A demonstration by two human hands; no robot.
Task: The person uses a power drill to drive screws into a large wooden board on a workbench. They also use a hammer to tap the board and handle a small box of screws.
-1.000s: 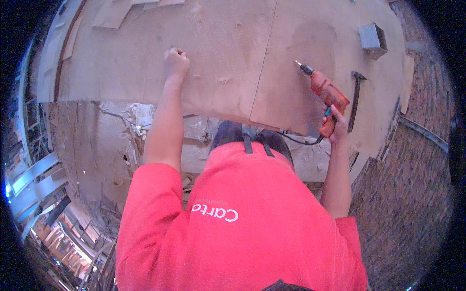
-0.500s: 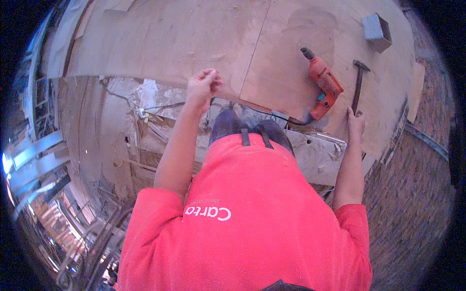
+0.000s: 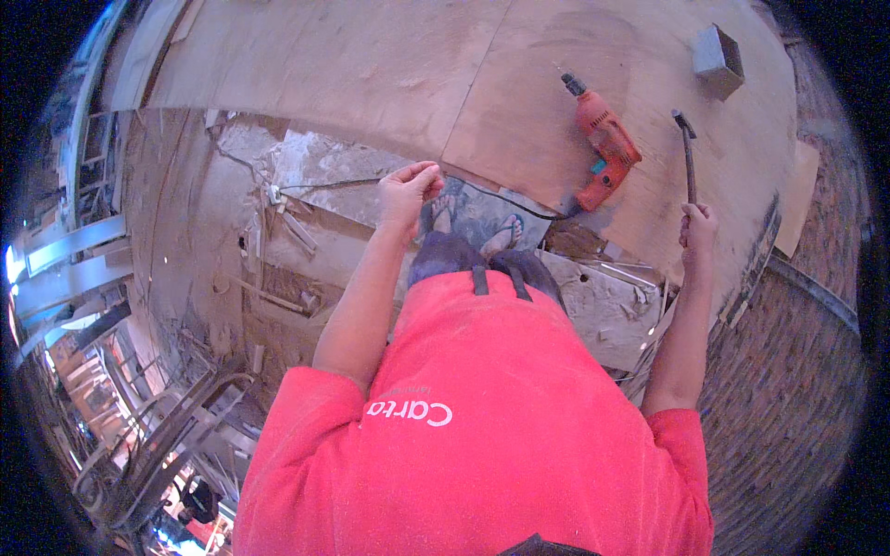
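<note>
My right hand (image 3: 697, 225) is closed round the lower handle of a hammer (image 3: 689, 167), its dark head pointing away from me over the right side of the plywood table (image 3: 371, 65). My left hand (image 3: 408, 193) is above the table's near edge, thumb and fingers pinched together; whatever it may hold is too small to make out. An orange power drill (image 3: 607, 148) with a black chuck lies on the plywood between my hands, left of the hammer. Its black cord (image 3: 519, 206) runs off the near edge.
An open-ended grey box (image 3: 718, 63) stands at the far right of the table. Below the near edge are dusty boards and scraps (image 3: 297, 232); my sandalled feet (image 3: 503, 236) show there. Brick-patterned paving (image 3: 779, 398) lies right, and a cluttered area with metal frames (image 3: 158, 445) lies left.
The hammer has tilted and appears raised in my right hand. My left hand has shifted slightly right and nearer, still pinched. The view has shifted, bringing my feet into sight.
</note>
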